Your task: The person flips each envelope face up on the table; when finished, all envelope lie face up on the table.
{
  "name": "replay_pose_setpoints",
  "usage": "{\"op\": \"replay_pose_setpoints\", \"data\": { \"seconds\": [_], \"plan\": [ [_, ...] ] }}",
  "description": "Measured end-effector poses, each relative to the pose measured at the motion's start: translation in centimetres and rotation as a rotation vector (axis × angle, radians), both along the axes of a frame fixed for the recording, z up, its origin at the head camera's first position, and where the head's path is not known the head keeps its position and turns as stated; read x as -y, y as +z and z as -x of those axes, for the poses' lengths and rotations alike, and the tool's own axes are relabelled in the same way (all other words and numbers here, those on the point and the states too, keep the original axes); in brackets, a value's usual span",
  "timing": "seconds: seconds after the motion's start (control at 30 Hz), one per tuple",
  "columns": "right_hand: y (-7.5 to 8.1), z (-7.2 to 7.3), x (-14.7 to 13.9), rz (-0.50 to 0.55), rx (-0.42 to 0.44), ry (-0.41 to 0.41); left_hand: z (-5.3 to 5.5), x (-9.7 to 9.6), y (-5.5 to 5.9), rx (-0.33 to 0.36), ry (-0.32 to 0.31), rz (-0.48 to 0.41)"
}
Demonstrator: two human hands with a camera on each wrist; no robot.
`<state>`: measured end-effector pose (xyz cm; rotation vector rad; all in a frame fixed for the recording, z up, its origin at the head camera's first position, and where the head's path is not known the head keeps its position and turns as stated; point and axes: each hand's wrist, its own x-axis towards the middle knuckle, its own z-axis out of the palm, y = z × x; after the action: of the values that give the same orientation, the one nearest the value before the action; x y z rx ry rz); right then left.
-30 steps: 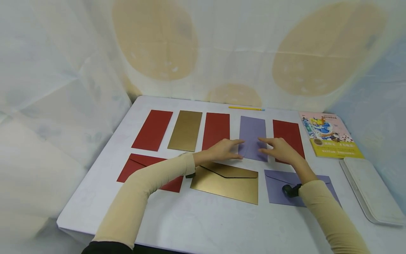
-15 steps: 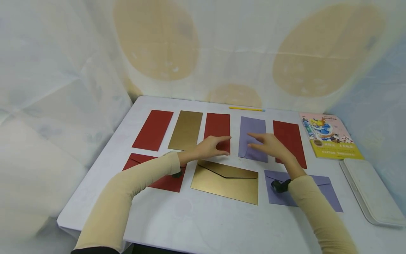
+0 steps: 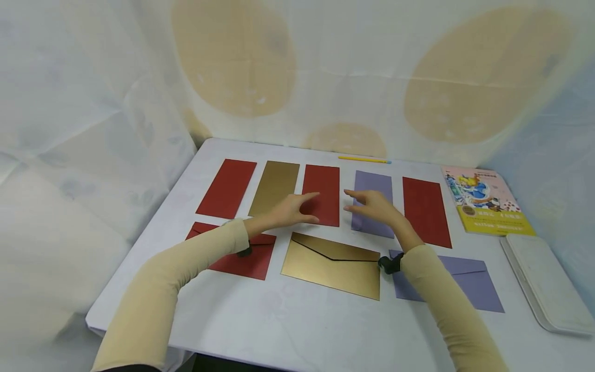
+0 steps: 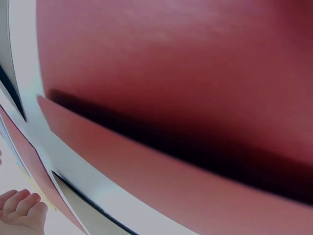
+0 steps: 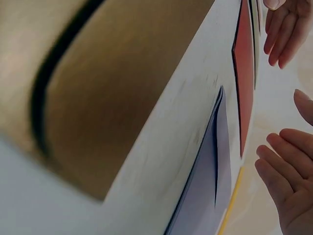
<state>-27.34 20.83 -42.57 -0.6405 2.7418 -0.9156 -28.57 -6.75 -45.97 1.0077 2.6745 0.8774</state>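
Both hands hover over the back row of envelopes with thumbs apart from extended fingers, holding nothing. In the head view my left hand (image 3: 289, 212) is between the upright gold envelope (image 3: 275, 187) and the middle red envelope (image 3: 325, 196). My right hand (image 3: 374, 206) is over the upright purple envelope (image 3: 374, 181), its fingertips pointing left. Below them lie a red envelope (image 3: 248, 263) partly under the left forearm, a gold envelope (image 3: 332, 276) with a dark-edged flap, and a purple envelope (image 3: 469, 284) partly under the right forearm. The right wrist view shows the right palm (image 5: 298, 196), fingers straight.
More red envelopes lie at the back left (image 3: 226, 188) and back right (image 3: 426, 212). A yellow pencil (image 3: 364, 159) lies along the far edge. On the right are a picture book (image 3: 485, 199) and a white flat case (image 3: 548, 281). Curtains hang behind the table (image 3: 279, 330).
Both hands have moved left, from either side of the upright purple envelope to around the middle red one. The envelopes keep their places.
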Motion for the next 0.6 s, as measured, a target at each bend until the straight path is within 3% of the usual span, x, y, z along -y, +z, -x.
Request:
{"op": "replay_pose_setpoints", "data": {
  "seconds": [0.37, 0.6],
  "plan": [
    [-1.3, 2.2, 2.8, -0.02, 0.075, -0.048, 0.8, 0.7, 0.1, -0.003, 0.069, 0.085],
    [-1.2, 2.1, 4.0, -0.024, 0.072, -0.082, 0.9, 0.0, -0.1, 0.029, 0.119, 0.123]
  ]
}}
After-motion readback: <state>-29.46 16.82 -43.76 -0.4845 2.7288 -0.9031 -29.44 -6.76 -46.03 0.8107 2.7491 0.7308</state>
